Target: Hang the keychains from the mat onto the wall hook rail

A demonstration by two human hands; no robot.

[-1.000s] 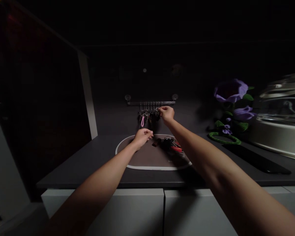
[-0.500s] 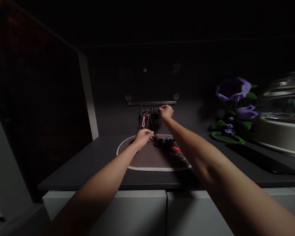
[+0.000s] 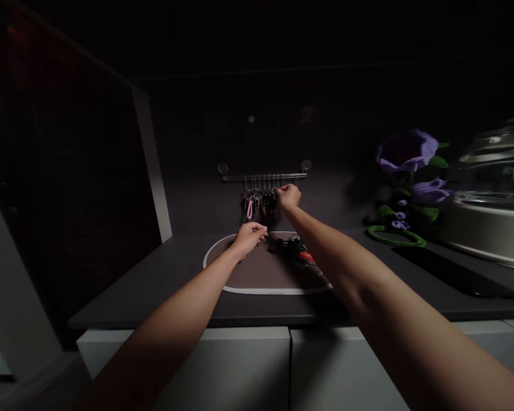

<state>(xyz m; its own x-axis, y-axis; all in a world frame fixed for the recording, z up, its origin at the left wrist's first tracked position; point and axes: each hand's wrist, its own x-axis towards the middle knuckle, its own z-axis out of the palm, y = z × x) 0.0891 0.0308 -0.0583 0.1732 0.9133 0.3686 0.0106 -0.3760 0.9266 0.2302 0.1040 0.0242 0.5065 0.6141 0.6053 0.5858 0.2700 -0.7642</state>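
Note:
My right hand (image 3: 288, 196) is raised to a clear hook rail (image 3: 235, 178) on the dark wall. Its thumb and finger pinch a metal key ring (image 3: 274, 190) at the hooks; whether the ring sits on a hook is too small to tell. Bunches of keys (image 3: 257, 198) hang to its left, one with a pink loop strap (image 3: 249, 209). Lower down, my left hand (image 3: 249, 235) is closed in a loose pinch above a brown mat (image 3: 248, 274) with a white rim. Anything between its fingers is hidden. A heap of keys (image 3: 292, 244), with a red piece (image 3: 306, 256), lies on the mat.
The mat lies on a dark counter (image 3: 171, 285) above white cabinet fronts (image 3: 240, 365). At the right stand purple flowers (image 3: 406, 153) with a green ring base (image 3: 396, 237), a flat black slab (image 3: 458, 274) and a large pale domed container (image 3: 492, 228).
My right hand stays at the hooks, shifting only slightly; the key ring shows more clearly than half a second ago. My left hand keeps its pinch. The view moves a little.

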